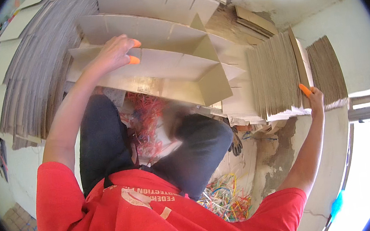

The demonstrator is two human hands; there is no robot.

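Note:
My left hand point(116, 52), with orange fingertip covers, curls over the edge of a panel of a half-folded brown cardboard box point(175, 71) lying open in front of me. My right hand point(314, 100) reaches out to the right. It grips the edge of a flat sheet at the end of a stack of flattened cardboard sheets point(276, 75) standing on edge. An orange-tipped thumb presses against the stack. My red shirt and dark trousers fill the lower middle of the view.
Big piles of flat cardboard point(29, 74) lie at the left and along the top. Tangles of coloured plastic strips point(224, 200) cover the floor by my legs. A dark glove point(236, 146) lies beside my knee. A white wall and a bright opening are at the right.

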